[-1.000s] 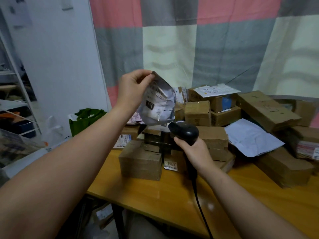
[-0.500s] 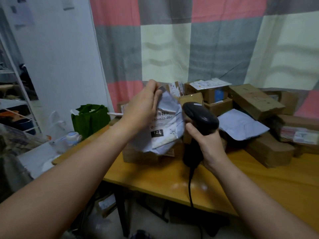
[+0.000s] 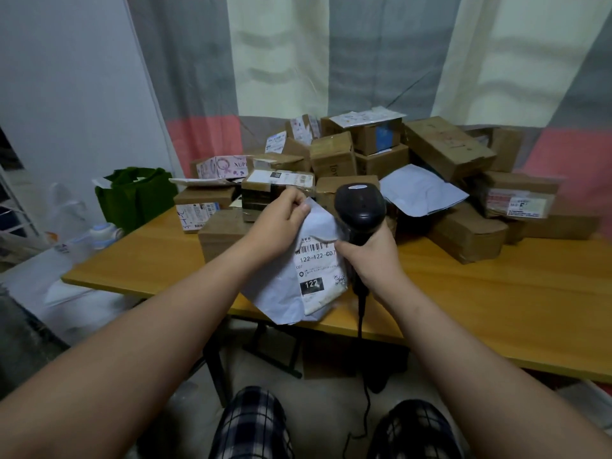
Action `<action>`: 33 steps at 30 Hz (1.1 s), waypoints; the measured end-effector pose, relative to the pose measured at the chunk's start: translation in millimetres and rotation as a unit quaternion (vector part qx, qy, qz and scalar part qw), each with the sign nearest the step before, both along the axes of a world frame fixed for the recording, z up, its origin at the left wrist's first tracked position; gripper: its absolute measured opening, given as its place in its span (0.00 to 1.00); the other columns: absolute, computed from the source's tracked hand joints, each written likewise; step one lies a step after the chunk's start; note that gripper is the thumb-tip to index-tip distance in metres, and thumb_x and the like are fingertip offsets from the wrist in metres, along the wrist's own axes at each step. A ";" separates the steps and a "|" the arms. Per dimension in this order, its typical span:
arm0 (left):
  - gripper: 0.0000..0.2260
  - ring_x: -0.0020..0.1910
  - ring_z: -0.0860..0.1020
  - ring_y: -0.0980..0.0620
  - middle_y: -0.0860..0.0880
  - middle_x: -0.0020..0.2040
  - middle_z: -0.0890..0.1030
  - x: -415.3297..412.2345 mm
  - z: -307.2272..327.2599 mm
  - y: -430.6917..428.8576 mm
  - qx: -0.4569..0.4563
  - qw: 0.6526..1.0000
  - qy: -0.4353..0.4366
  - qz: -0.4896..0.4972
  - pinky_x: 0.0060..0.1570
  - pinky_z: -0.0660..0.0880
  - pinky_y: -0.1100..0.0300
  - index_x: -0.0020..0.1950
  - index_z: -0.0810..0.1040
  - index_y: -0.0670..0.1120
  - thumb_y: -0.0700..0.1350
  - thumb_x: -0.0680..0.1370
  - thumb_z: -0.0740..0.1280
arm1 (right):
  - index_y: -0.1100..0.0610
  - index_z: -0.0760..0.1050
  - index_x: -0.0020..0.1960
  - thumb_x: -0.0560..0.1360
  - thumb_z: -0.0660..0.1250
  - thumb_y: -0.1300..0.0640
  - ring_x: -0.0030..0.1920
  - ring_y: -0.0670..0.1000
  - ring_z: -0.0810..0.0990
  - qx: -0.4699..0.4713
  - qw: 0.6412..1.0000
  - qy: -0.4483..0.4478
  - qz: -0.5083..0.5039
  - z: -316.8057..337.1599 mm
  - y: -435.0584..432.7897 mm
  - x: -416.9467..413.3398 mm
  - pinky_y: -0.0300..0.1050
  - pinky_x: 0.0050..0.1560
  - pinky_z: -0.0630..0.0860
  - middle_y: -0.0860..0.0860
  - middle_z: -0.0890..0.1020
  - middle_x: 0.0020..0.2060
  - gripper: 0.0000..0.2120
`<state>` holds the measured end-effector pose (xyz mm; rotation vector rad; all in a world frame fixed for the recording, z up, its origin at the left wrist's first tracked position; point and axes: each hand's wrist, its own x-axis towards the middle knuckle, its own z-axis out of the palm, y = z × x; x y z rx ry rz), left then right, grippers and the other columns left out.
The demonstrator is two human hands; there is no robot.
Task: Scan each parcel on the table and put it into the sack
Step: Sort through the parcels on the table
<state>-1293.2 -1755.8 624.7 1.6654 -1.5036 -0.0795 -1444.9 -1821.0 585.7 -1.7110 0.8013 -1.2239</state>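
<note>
White mailer parcel (image 3: pixel 281 293) hangs over the table's (image 3: pixel 480 293) near edge. The left hand (image 3: pixel 278 223) pinches its top corner, and the label faces the camera. The right hand (image 3: pixel 371 256) is wrapped round the black scanner (image 3: pixel 359 200) and touches the parcel's side. This one looks mid-scan, not bagged. Farther back on the table, a heap of cardboard boxes (image 3: pixel 334 157) and another white mailer (image 3: pixel 420 193) wait. Off the table's left end stands a green bag (image 3: pixel 135 193), perhaps the sack.
</note>
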 end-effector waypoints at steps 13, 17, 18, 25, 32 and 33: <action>0.15 0.50 0.76 0.47 0.60 0.40 0.73 7.8 -37.3 10.2 0.084 0.993 -0.013 0.086 0.56 0.71 0.46 0.49 0.71 0.52 0.52 0.71 0.75 | 0.54 0.74 0.57 0.70 0.72 0.65 0.54 0.54 0.80 0.063 0.997 -0.008 -0.036 -12.2 -13.6 12.1 0.49 0.56 0.76 0.53 0.81 0.50 0.18; 0.11 0.48 0.76 0.48 0.57 0.41 0.74 11.6 -38.4 -4.2 0.072 0.993 -0.018 0.088 0.52 0.72 0.49 0.48 0.73 0.50 0.51 0.73 0.72 | 0.51 0.71 0.54 0.71 0.71 0.66 0.54 0.52 0.78 0.071 0.997 -0.020 -0.027 -9.9 -18.6 9.0 0.46 0.55 0.75 0.49 0.79 0.48 0.18; 0.09 0.47 0.77 0.47 0.55 0.41 0.75 13.2 -38.0 -6.5 0.074 0.993 -0.020 0.087 0.50 0.72 0.50 0.48 0.74 0.48 0.51 0.75 0.71 | 0.51 0.71 0.53 0.71 0.72 0.65 0.54 0.52 0.78 0.070 0.997 -0.024 -0.028 -9.9 -19.1 7.4 0.45 0.54 0.74 0.48 0.79 0.46 0.17; 0.11 0.44 0.80 0.44 0.42 0.45 0.82 32.7 -36.6 -7.6 0.075 0.992 0.051 0.084 0.44 0.77 0.47 0.51 0.78 0.40 0.48 0.79 0.66 | 0.47 0.77 0.43 0.71 0.75 0.53 0.44 0.43 0.80 0.062 0.996 -0.060 -0.010 -18.6 -2.9 -16.8 0.41 0.46 0.74 0.45 0.82 0.40 0.06; 0.09 0.46 0.80 0.43 0.41 0.48 0.82 39.2 -38.4 2.2 0.063 0.987 0.129 0.072 0.48 0.77 0.47 0.52 0.78 0.40 0.45 0.81 0.62 | 0.50 0.77 0.39 0.72 0.74 0.55 0.31 0.50 0.81 0.031 0.997 0.033 0.058 -56.0 26.7 -21.4 0.43 0.35 0.75 0.43 0.79 0.24 0.06; 0.10 0.47 0.81 0.43 0.40 0.48 0.82 39.2 -38.8 3.7 0.060 0.987 0.135 0.071 0.49 0.77 0.46 0.53 0.78 0.39 0.45 0.81 0.62 | 0.51 0.78 0.41 0.72 0.74 0.55 0.32 0.53 0.82 0.034 0.997 0.025 0.062 -56.5 27.9 -21.6 0.46 0.35 0.77 0.44 0.79 0.25 0.05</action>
